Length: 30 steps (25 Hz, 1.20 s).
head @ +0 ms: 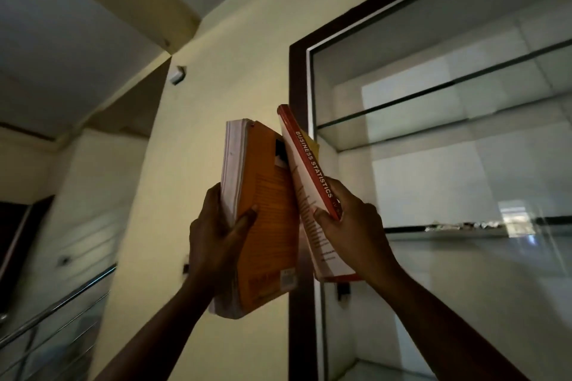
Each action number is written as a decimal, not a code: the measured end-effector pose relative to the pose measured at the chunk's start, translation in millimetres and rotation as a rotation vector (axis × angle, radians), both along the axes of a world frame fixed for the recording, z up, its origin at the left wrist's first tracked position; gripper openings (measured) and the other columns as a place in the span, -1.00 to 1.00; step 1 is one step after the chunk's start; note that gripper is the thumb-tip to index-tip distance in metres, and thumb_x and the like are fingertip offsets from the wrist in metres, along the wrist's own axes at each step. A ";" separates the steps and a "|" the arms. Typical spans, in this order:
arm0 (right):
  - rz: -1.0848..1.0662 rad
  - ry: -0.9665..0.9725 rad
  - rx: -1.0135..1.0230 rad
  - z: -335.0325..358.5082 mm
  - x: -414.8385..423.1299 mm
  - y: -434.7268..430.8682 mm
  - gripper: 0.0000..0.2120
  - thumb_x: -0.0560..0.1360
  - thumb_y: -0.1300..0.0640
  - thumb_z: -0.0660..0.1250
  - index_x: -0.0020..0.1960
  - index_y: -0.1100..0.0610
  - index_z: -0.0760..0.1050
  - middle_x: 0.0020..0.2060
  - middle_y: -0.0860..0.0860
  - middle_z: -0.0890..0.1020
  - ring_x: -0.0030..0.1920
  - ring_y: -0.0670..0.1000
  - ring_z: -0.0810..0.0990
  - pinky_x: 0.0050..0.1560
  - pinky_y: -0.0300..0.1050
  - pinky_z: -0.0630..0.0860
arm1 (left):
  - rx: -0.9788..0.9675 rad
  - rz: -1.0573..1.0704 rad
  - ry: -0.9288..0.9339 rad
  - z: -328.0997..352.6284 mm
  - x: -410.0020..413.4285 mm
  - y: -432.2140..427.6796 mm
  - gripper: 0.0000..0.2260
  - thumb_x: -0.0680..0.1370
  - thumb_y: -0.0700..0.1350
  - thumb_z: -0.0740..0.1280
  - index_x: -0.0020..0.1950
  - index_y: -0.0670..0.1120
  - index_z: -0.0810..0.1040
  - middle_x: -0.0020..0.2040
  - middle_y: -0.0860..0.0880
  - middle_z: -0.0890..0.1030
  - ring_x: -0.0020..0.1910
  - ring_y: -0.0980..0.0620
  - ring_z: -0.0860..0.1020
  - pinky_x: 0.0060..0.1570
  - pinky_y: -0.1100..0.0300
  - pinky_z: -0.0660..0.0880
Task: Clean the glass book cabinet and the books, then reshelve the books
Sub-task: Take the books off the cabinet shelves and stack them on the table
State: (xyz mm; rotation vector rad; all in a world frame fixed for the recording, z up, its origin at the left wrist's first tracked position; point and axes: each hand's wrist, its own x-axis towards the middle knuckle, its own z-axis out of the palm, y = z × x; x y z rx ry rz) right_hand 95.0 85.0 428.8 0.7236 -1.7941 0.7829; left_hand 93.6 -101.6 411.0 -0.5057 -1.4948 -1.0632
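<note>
Looking up at glass book cabinet (297, 77), dark-framed, set in a pale wall (235, 49). Raised in front of the cabinet's left frame edge: two books, upper parts leaning together and touching. Just left of the frame, against the wall: thick orange book (269, 219), near upright, cover toward the camera, page block turned away from the cabinet, barcode sticker near the lower corner. Clamped low on it, left grip (216, 238): thumb across the cover, fingers curled round the page edge. Over the frame itself: thinner red-spined book (312, 164), lettered BUSINESS STATISTICS, top tilted away from the cabinet, top corner higher than the orange book's, a bit of yellow showing behind its upper edge. Clamped on its lower half, right grip (353, 226): thumb on the white cover, fingers wrapped behind the spine on the cabinet side. Both books outside the cabinet, in front of it. Inside the cabinet: upper glass shelf (433, 103); below it, lower shelf (458, 228) with small pale marks along the front edge, too blurred to name. Well left of the cabinet, low: metal railing (62, 297). High on the wall, left of the cabinet: small grey fitting (177, 74).
</note>
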 end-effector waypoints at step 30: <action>0.100 -0.844 0.370 -389.9 -87.2 -577.6 -0.55 0.55 0.07 0.24 0.41 0.00 0.25 0.25 0.05 0.50 0.23 0.07 0.50 0.18 -0.01 0.48 | 0.307 0.556 -1.172 -356.0 88.6 -593.8 -0.35 0.48 -0.08 0.39 0.48 -0.09 0.15 0.30 -0.19 0.43 0.09 -0.12 0.53 0.01 -0.04 0.53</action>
